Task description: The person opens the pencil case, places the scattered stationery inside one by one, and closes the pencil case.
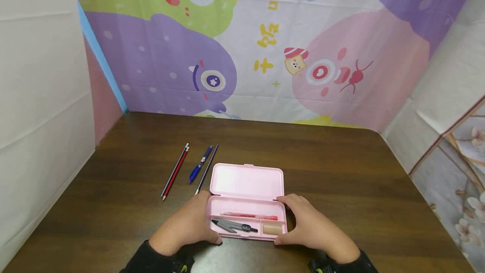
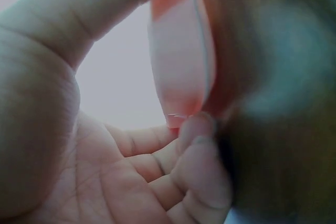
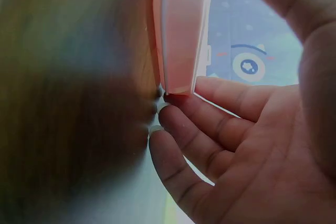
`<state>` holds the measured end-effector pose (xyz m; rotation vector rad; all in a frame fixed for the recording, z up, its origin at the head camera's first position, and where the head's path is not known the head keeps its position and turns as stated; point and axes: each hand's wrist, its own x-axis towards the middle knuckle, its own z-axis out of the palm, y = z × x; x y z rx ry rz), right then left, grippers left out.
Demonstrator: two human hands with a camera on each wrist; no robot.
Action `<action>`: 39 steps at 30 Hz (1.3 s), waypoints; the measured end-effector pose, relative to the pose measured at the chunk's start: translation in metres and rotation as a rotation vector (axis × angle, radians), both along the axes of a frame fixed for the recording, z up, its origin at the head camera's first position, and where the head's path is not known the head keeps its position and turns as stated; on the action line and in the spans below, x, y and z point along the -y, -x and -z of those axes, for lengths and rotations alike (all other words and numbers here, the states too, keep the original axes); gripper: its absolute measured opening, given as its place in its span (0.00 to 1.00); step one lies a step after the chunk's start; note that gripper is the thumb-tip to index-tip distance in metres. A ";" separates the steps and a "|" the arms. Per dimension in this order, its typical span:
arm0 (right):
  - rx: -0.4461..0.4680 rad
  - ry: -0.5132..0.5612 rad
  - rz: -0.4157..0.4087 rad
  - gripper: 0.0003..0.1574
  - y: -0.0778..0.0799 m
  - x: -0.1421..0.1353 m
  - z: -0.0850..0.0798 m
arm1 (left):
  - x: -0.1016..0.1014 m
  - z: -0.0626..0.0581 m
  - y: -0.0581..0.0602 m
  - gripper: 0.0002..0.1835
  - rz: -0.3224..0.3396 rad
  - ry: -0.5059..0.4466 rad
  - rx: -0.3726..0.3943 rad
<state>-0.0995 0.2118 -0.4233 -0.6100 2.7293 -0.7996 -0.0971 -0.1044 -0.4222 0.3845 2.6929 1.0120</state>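
A pink pencil case [image 1: 247,181] lies on the table with its lid folded back, away from the person. Inside are a red pen [image 1: 253,215], a grey drawing compass [image 1: 235,226] and a tan block [image 1: 272,228] in the small right compartment. My left hand [image 1: 185,226] grips the case's left end, thumb at the front corner and fingers toward the hinge. At the opposite end my right hand [image 1: 310,226] holds it the same way. Both wrist views show the case's end wall [image 2: 181,61] between thumb and fingers, fingertips low by the tabletop.
Left of the case lie a red pencil [image 1: 176,175], a dark pencil [image 1: 172,177] beside it, a blue pen [image 1: 200,165] and another dark pencil [image 1: 207,169], whose lower end nearly meets the left hand. A cartoon-printed cloth [image 1: 261,96] hangs behind the brown table [image 1: 341,172].
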 end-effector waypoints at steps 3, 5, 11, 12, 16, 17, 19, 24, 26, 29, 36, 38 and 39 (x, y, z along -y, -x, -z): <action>-0.018 0.025 0.000 0.62 0.000 -0.004 0.005 | 0.003 -0.005 0.001 0.55 0.006 -0.028 0.031; -0.022 0.053 0.005 0.61 0.001 -0.007 0.008 | 0.008 -0.011 0.002 0.54 -0.018 -0.030 0.069; 0.018 0.106 0.015 0.60 0.004 -0.013 0.015 | 0.039 -0.030 0.017 0.44 -0.144 0.091 0.043; 0.023 0.108 0.014 0.59 0.004 -0.014 0.016 | 0.045 -0.032 0.021 0.42 -0.152 0.125 0.015; 0.030 0.122 0.008 0.59 0.004 -0.016 0.017 | 0.067 -0.034 0.035 0.33 -0.169 0.251 -0.094; 0.028 0.124 0.008 0.59 0.004 -0.016 0.018 | 0.071 -0.034 0.039 0.31 -0.172 0.280 -0.123; 0.023 0.126 0.013 0.59 0.003 -0.018 0.018 | 0.078 -0.033 0.046 0.27 -0.175 0.314 -0.164; 0.023 0.138 0.033 0.58 0.002 -0.020 0.018 | 0.088 -0.028 0.062 0.21 -0.162 0.333 -0.176; 0.024 0.140 0.034 0.59 0.002 -0.020 0.017 | 0.091 -0.027 0.068 0.20 -0.154 0.347 -0.166; 0.025 0.134 0.029 0.59 0.003 -0.018 0.017 | 0.097 -0.026 0.077 0.19 -0.141 0.392 -0.170; 0.054 0.141 0.025 0.58 0.005 -0.015 0.016 | 0.107 -0.018 0.091 0.16 -0.153 0.438 -0.152; 0.049 0.143 0.022 0.58 0.006 -0.014 0.016 | 0.106 -0.016 0.092 0.14 -0.162 0.430 -0.163; 0.047 0.144 0.021 0.59 0.006 -0.014 0.016 | 0.106 -0.016 0.092 0.14 -0.166 0.426 -0.165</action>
